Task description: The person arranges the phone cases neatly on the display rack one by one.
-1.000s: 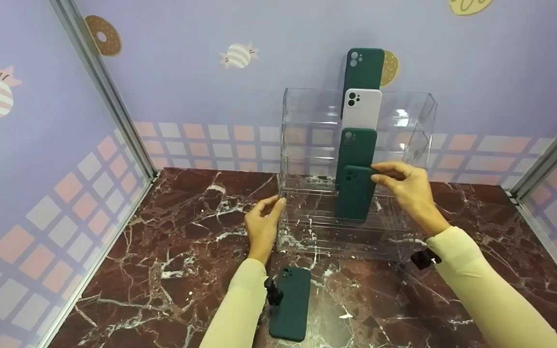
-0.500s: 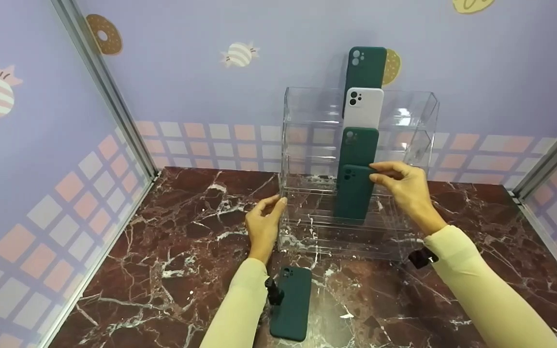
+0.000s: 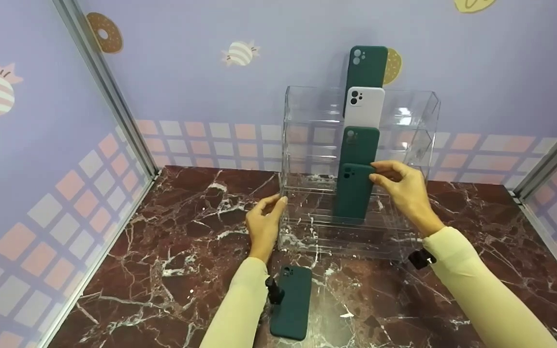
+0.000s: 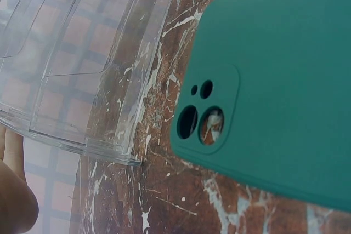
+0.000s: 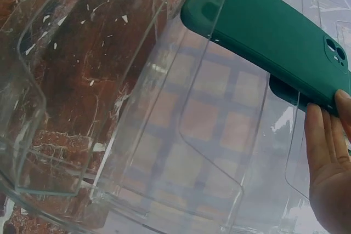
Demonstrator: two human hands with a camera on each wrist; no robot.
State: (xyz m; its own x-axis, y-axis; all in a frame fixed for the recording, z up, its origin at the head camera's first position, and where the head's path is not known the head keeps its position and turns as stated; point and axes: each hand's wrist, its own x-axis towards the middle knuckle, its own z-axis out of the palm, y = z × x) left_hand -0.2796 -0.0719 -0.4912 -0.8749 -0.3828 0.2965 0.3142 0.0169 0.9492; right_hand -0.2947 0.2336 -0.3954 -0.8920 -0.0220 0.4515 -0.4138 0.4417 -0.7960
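Note:
At the left edge of the clear plastic tiered rack [image 3: 302, 208] is my left hand [image 3: 263, 223], its thumb and fingers pinching that edge. In the right wrist view, my right hand [image 5: 329, 152] pinches the side of a dark green phone case [image 5: 274, 42] near its camera holes. In the head view, this phone case [image 3: 353, 195] leans upright in the rack's lower tier, right fingertips at its upper right corner. Behind it rise another green case [image 3: 359, 145], a white case [image 3: 365, 108] and a green case [image 3: 370, 65] at the top, one tier each.
Another dark green phone case [image 3: 295, 304] lies flat on the marbled red-brown table [image 3: 186, 290], beside my left forearm. Walls with painted sweets [image 3: 240, 53] and pink and grey squares enclose the table on the left, back and right. Metal strips run along the corners.
The lower green case shifts slightly up and left between my right fingertips. My left hand keeps its place at the rack's edge, and the view drifts a little.

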